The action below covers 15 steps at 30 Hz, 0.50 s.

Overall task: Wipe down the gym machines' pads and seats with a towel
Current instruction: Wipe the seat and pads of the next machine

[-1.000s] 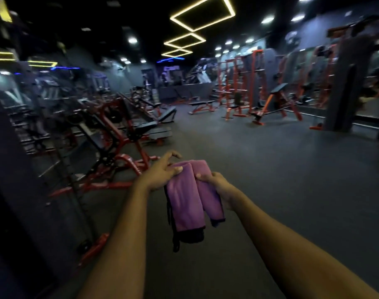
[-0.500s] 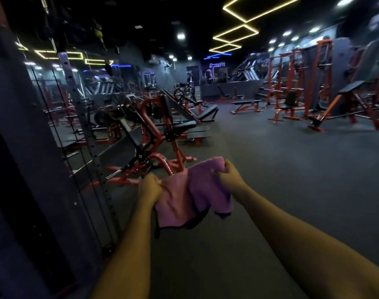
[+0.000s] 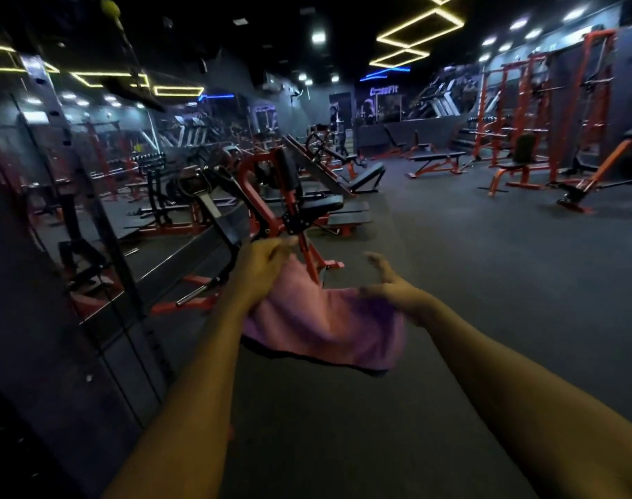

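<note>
Towel [image 3: 318, 318] gripped at one end by left hand [image 3: 262, 262]; other end apparently pinched by right hand [image 3: 392, 288], upper fingers spread.

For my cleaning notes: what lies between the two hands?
In the head view, the pink towel hangs between the left hand and the right hand.

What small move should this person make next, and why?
Probably step toward the nearest black seat: the towel hangs spread between the left hand, which grips it, and the right hand, touching no pad yet.
</note>
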### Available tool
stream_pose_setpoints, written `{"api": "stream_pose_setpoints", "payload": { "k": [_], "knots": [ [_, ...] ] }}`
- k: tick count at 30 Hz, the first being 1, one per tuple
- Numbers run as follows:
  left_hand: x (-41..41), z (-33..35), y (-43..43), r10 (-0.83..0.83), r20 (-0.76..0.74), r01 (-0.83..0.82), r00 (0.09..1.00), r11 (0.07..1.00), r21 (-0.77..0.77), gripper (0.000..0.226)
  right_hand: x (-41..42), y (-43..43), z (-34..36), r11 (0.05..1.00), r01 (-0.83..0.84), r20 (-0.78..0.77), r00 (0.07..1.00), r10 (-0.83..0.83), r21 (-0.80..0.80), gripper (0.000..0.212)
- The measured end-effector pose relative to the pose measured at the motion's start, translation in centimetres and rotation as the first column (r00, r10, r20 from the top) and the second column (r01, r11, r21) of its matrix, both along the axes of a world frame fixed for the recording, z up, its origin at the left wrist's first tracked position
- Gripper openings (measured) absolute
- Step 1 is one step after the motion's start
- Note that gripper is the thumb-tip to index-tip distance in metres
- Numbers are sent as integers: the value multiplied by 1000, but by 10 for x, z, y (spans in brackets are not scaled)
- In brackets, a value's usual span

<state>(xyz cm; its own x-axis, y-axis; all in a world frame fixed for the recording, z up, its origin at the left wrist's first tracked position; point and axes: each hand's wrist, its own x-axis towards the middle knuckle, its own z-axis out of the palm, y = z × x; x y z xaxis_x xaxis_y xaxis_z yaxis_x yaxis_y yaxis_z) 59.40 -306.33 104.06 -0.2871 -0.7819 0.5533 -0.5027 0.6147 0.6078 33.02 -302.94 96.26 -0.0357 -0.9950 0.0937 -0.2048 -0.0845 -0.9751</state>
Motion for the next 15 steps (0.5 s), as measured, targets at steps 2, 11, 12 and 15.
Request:
{"api": "stream_pose_setpoints", "payload": {
  "k": [2,11,12,15],
  "knots": [
    [-41,17,-38,-72,153,75,986,997,-19,65,10,-49,-4,962,-271,-13,962,271,18,72],
    [-68,-3,-242,382,61,-385,922,922,48,39,-25,-226,-2,988,-137,7,990,138,-70,35],
    [-75,-12,-256,427,49,-430,903,897,102,42,-29,-246,1,991,-98,-65,994,92,-95,34],
    [-93,-50,-293,481,141,-501,865,825,260,56,-45,-300,-2,991,-47,-261,965,12,-129,26]
  ]
}}
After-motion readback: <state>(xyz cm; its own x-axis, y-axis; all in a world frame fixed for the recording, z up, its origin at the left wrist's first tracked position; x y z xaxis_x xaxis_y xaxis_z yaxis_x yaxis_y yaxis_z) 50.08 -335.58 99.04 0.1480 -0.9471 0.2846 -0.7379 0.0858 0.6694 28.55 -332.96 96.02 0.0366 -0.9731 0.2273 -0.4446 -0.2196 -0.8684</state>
